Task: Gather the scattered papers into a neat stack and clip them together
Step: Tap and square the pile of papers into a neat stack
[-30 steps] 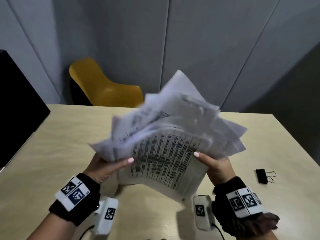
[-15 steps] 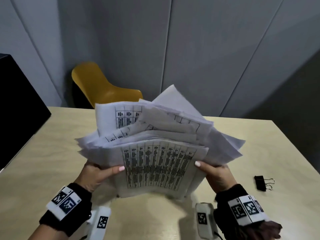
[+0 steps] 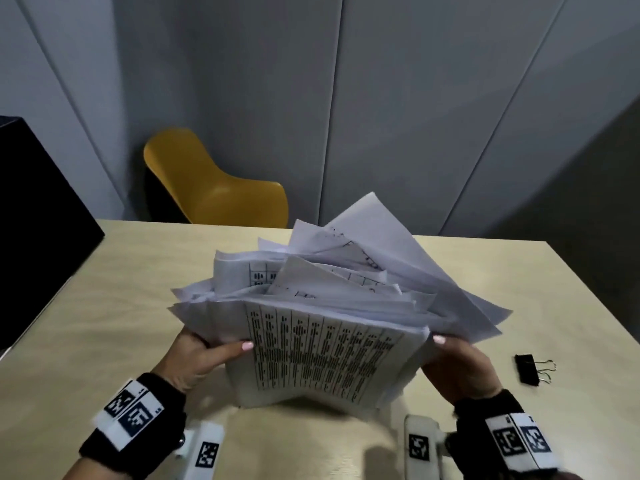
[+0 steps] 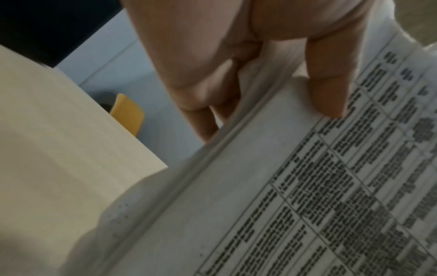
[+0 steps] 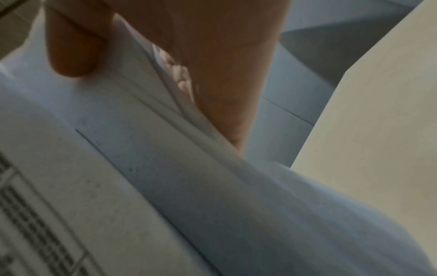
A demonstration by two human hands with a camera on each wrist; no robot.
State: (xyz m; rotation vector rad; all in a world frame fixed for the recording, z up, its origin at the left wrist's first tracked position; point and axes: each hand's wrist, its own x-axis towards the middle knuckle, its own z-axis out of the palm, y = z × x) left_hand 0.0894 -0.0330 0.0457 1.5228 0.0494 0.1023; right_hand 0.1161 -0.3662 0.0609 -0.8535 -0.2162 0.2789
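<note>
A thick, uneven bundle of printed papers (image 3: 322, 348) stands on its lower edge on the pale wooden table (image 3: 104, 323), sheets splaying out at the top and right. My left hand (image 3: 204, 355) grips the bundle's left side, thumb across the front sheet. My right hand (image 3: 460, 362) grips the right side, thumb on the front. In the left wrist view the thumb (image 4: 331, 89) presses on the printed table sheet (image 4: 307, 196) and the fingers go behind the bundle. The right wrist view shows the thumb (image 5: 71, 46) on the papers (image 5: 165, 186). A black binder clip (image 3: 528, 370) lies on the table to the right.
A yellow chair (image 3: 214, 181) stands behind the table's far edge. A black object (image 3: 34, 220) sits at the left edge. Grey wall panels close off the back.
The bundle has turned from tilted to squarer and upright, and has come down until its lower edge meets the table. Both hands keep their grip.
</note>
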